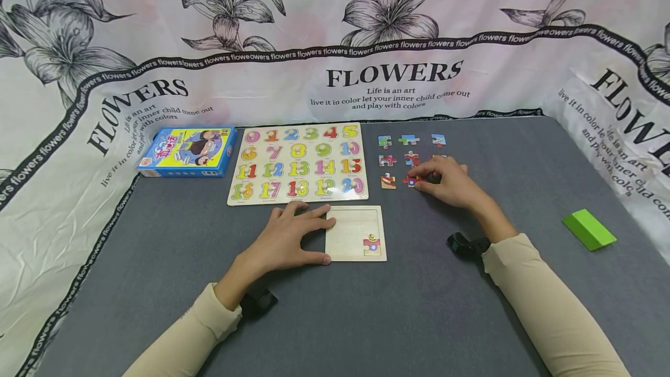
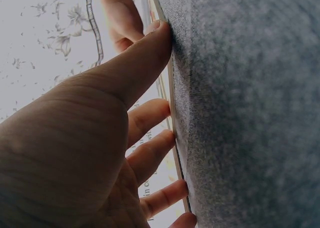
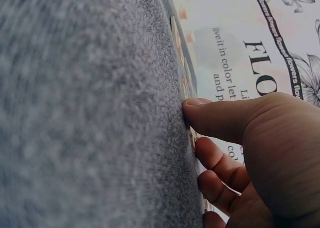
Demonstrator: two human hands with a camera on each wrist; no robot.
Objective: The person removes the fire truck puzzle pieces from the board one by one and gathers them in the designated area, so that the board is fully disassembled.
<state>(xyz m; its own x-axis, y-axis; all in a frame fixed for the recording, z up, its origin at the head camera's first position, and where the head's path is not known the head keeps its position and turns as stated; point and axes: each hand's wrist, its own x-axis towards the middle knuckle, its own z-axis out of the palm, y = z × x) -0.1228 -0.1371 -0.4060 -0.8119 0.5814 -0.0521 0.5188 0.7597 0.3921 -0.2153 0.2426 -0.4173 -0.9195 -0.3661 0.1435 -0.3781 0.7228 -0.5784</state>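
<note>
My left hand (image 1: pixel 290 234) rests at the left side of a shallow wooden puzzle tray (image 1: pixel 345 231), thumb and fingers spread along its edge. In the left wrist view the fingertips touch the rim of that tray (image 2: pixel 171 96). One colourful jigsaw piece (image 1: pixel 371 245) lies in the tray's lower right corner. Right of the number board, my right hand (image 1: pixel 445 179) pinches a red and blue jigsaw piece (image 1: pixel 411 182) between thumb and fingers, low at the table. Several other jigsaw pieces (image 1: pixel 388 181) lie around it in rows, some partly hidden by the hand.
A number board (image 1: pixel 282 159) printed with colourful numerals lies behind the tray. Left of it is a blue and yellow box (image 1: pixel 188 152). A green block (image 1: pixel 590 229) sits at the far right on the grey tablecloth (image 1: pixel 398 319). Flower-printed cloth (image 1: pixel 262 83) borders the table's back.
</note>
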